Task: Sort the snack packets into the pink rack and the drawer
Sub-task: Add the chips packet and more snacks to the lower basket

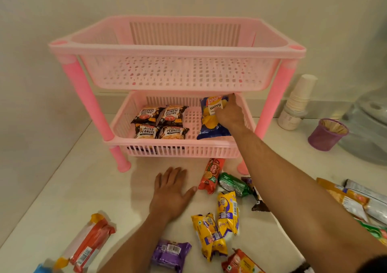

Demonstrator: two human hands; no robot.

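We are early on: four peanut packets (160, 122) and a chips bag (211, 117), which our right hand (229, 113) grasps, lie in the pink rack's (178, 48) lower tier. Our left hand (170, 191) rests flat on the surface (69, 189); many packets (217, 226) wait there, and no drawer shows.

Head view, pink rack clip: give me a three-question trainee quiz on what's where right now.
1. True or false: the pink rack's top basket holds packets.
2. How many salted peanut packets lie in the lower basket?
3. The right hand is on: A) the blue Lay's bag B) the purple cup C) the paper cups

Key: 1 false; 2 four; 3 A. The left hand rests flat on the counter.
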